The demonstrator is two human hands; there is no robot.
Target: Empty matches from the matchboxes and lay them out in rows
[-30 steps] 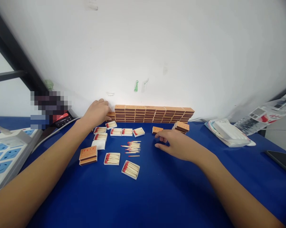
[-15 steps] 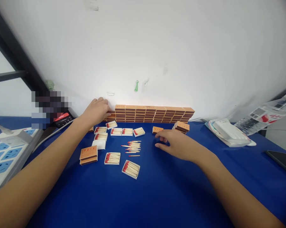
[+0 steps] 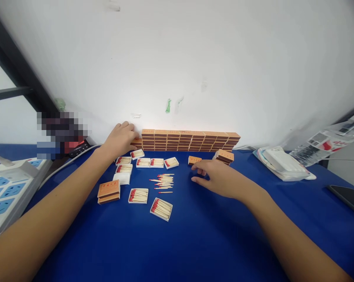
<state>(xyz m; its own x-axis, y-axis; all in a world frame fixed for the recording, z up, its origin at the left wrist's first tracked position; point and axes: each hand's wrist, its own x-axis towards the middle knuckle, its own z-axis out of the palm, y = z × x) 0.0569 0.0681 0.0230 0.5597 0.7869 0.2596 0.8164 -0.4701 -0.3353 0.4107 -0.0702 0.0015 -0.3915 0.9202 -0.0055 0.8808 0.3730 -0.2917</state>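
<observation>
At the left end of a long wall of stacked matchboxes [image 3: 191,141], my left hand [image 3: 121,139] has its thumb in front and its fingers behind, closed around the lower matchboxes [image 3: 138,142] there. Part of its grip is hidden. My right hand [image 3: 214,176] rests over the blue table with fingers bent and apart, holding nothing. Just behind its fingertips lies a single matchbox [image 3: 194,159]. A small matchbox stack [image 3: 224,156] stands behind that hand. Between the hands are loose red-tipped matches [image 3: 165,180] and several open trays filled with matches, including a front tray [image 3: 161,209].
Two stacked matchboxes [image 3: 109,190] and an overturned white tray [image 3: 121,179] lie at the left. A power strip [image 3: 21,184] stands at the far left. White packs [image 3: 284,164], a plastic bottle [image 3: 320,141] and a phone [image 3: 347,199] are on the right. A wall [image 3: 177,58] rises behind.
My left hand has shifted slightly right and its thumb has moved lower at the end of the matchbox wall. The right hand is practically still. The view has shifted very slightly.
</observation>
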